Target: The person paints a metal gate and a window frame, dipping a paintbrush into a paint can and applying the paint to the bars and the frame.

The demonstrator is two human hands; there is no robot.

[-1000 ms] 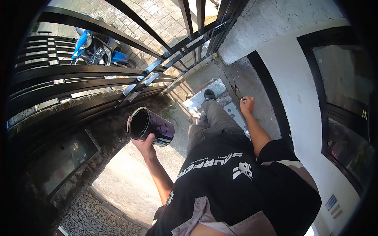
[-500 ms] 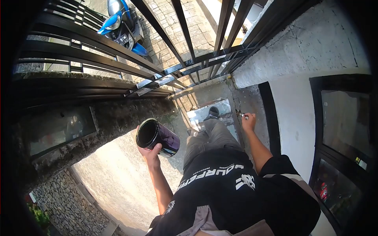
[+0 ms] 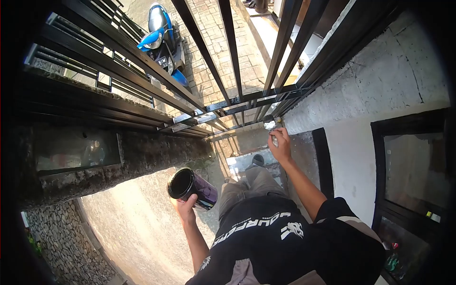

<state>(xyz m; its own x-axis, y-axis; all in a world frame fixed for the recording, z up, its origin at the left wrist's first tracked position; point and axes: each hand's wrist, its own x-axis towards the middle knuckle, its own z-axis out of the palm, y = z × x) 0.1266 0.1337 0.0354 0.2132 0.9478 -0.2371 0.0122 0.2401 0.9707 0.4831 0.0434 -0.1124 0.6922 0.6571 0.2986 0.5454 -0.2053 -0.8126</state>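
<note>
My left hand [image 3: 185, 209] is wrapped round a paint can [image 3: 205, 191] with a dark, purple-patterned side. The can tilts so that its open mouth and dark inside show. Black paint marks its rim. Out in front, my right hand [image 3: 281, 146] grips a paintbrush [image 3: 270, 124] by the handle. Its bristles are dark and its metal band shines pale. The brush head points away from me and overlaps the lower right part of the black metal fence [image 3: 231, 57], near the corner by the wall. Glossy highlights show on the fence's crossbar.
A blue scooter [image 3: 161, 40] stands on brick paving beyond the bars. At right are a grey-white wall [image 3: 375, 78] and a dark-framed window [image 3: 412, 166]. A rough mossy ledge [image 3: 156, 154] runs along the left. My feet are on a narrow concrete strip with a pale slab [image 3: 240, 164].
My right hand has risen forward and left with the brush, up to the lower fence. The paint can has dropped slightly lower in view. The camera view has shifted a little.
</note>
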